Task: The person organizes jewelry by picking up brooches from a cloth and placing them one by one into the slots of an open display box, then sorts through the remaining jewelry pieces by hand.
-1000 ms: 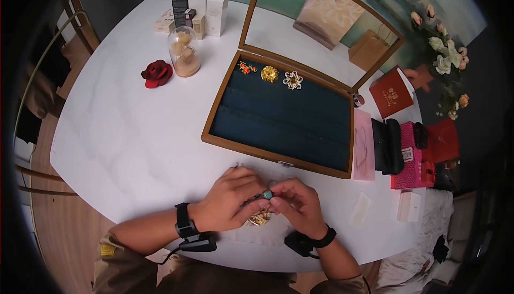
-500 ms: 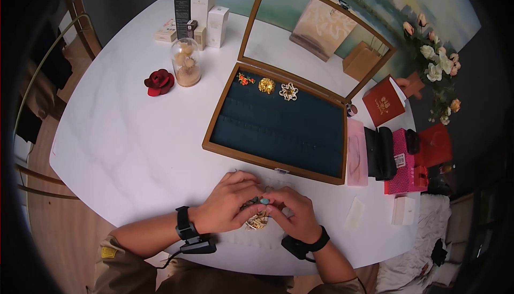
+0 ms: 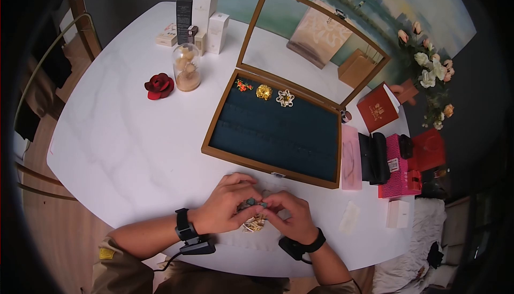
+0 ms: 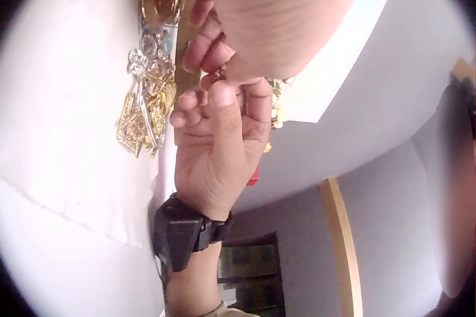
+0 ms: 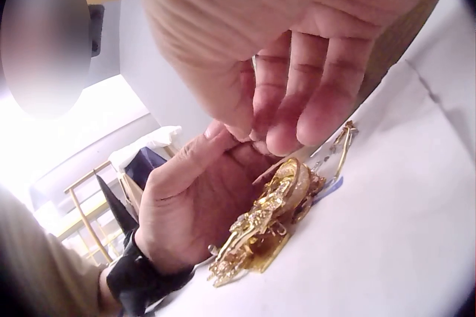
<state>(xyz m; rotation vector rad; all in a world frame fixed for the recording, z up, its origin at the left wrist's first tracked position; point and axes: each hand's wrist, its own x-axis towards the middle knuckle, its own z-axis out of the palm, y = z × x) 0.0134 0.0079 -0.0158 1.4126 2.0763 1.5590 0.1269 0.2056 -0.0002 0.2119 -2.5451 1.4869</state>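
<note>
- With fingers of the left hand (image 3: 225,200) curled inward, grips one part of a small teal-stoned piece (image 3: 250,201), held between both hands over the near side of the white table (image 3: 123,123). Mostly hidden behind fingertips in the wrist views; cannot tell its full shape.
- Just below the hands, on the table: a heap of gold and silver-toned jewellery (image 3: 255,224), close beside the left palm.
- Farther up, an open wooden case (image 3: 273,133) with dark lining and raised lid; along its far side, left to right, a red-orange brooch (image 3: 244,85), a gold brooch (image 3: 264,92) and a white flower-shaped brooch (image 3: 285,98).
- With thumb and fingertips of the right hand (image 3: 293,216), pinches the other part of the teal-stoned piece, close against the left fingertips.
- As a judgement on the step in hand: working at the piece with both hands, perhaps adjusting or opening some small part.
- For the next move, probably calls for a steady left grip, a fine right pinch, and care against snagging the heap below.
</note>
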